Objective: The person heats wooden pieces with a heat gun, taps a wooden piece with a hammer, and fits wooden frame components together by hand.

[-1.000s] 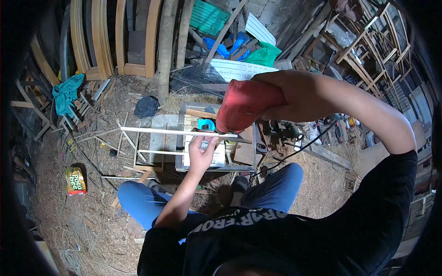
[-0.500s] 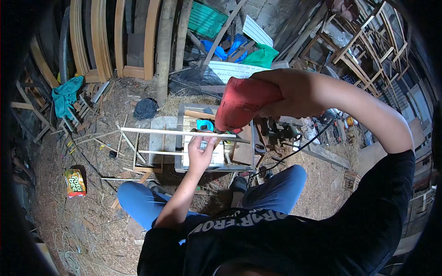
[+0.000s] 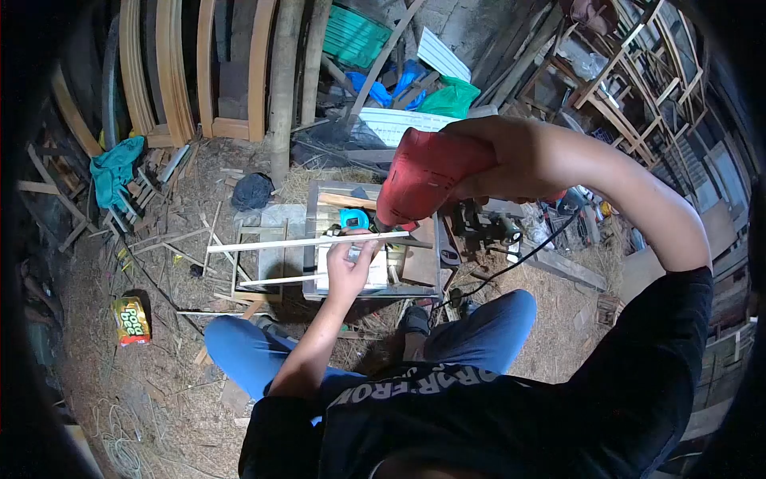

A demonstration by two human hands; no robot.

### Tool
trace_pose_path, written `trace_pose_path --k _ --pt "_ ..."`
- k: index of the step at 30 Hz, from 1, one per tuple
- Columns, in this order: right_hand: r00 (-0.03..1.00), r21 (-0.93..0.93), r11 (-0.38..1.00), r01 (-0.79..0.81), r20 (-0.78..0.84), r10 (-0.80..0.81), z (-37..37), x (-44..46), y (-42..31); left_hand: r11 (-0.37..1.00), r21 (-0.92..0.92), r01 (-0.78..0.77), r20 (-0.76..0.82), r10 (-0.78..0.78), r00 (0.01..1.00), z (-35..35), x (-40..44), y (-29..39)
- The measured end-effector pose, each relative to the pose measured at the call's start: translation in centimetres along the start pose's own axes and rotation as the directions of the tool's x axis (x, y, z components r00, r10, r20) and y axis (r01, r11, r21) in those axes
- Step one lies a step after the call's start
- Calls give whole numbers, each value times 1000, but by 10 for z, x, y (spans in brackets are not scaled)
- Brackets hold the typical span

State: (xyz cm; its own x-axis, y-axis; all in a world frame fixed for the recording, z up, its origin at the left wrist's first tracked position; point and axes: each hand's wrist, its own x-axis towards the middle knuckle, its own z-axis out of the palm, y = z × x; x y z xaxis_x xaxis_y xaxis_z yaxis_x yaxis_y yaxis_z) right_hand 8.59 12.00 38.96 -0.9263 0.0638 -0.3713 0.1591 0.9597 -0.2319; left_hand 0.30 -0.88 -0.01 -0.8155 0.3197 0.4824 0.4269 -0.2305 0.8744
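My right hand (image 3: 519,164) is closed around the handle of a red power drill (image 3: 431,177), its nose pointing down at the right end of a thin pale wooden strip (image 3: 267,244). The drill's tip is hard to make out, so I cannot tell whether it touches the wood. With fingers and thumb, my left hand (image 3: 348,270) grips the strip near that end. A second, shorter strip (image 3: 279,280) runs roughly parallel, nearer to me. Both are above a low worktable (image 3: 309,223), where a turquoise tape measure (image 3: 348,216) lies behind my left hand.
A dark cord (image 3: 527,254) runs at the right. Wood scraps and shavings cover the floor, with a yellow snack packet (image 3: 131,320) at left. A black plastic bag (image 3: 252,190) sits beside a wooden post (image 3: 285,104). Curved wooden pieces (image 3: 173,72) lean at the back.
The left ends of both strips have swung toward me, so the strips now slope up to the right. The drill has shifted very slightly; both hands keep their grip.
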Motion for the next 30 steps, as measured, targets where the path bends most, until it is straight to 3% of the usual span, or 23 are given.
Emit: trace_pose_path --k 5,7,9,11,13,16,17,21,24,28,30 --pt "986 118 979 -169 32 166 -11 -14 -14 999 18 40 -5 -40 999 -3 -3 -3" --pt "994 158 987 -17 -107 34 -5 -20 12 1000 12 -11 -8 11 1000 -2 -4 -7" --pt "985 231 973 -6 -168 46 -4 -29 24 999 11 -45 21 44 999 -3 -4 -9" --pt "972 350 927 -137 -134 194 -3 -45 21 997 -6 -75 45 75 996 -2 -5 -11" --pt "957 485 867 -117 -177 228 10 -60 34 994 -38 -104 66 106 992 0 -7 -16" --pt "928 534 839 -108 -248 277 34 -80 77 901 -380 212 212 -138 967 12 -17 -20" --pt "922 565 818 -102 -256 291 42 -90 85 933 -345 101 175 -42 984 22 -19 -14" --pt "856 714 698 -52 -328 399 80 -130 138 940 -291 179 308 -85 948 32 -20 -24" --pt "801 798 603 6 -365 475 106 -159 174 898 -357 259 368 -119 922 49 -19 -9" --pt "720 864 493 107 -409 561 143 -195 231 982 -168 90 486 3 874 69 -7 2" --pt "673 881 443 168 -431 601 162 -211 254 984 -149 98 535 -3 845 85 0 2"
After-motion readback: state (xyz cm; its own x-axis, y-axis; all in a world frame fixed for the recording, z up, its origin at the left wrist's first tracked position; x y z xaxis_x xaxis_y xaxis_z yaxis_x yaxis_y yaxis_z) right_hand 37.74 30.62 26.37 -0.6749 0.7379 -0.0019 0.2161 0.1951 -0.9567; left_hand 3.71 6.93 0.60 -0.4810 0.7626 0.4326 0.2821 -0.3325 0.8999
